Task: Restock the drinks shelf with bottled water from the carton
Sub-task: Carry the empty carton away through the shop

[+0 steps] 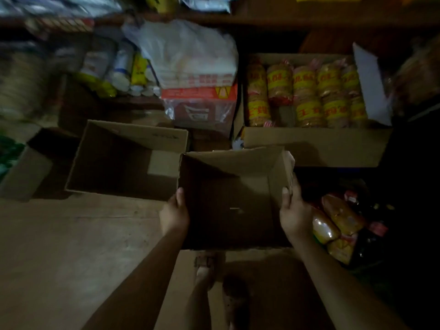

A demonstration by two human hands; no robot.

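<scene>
Gripping opposite walls keeps the empty carton (234, 196) level: left hand (175, 214) and right hand (295, 214) fingers clamp its near-side rims, above the floor. No bottled water visible.

carton (228, 167): matt brown cardboard | packets (307, 91): glossy plastic wrap

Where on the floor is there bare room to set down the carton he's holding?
Bare floor lies left of the held carton, in front of the second empty carton. Right is crowded: snack packets beside the right hand, and the full biscuit box behind.
</scene>
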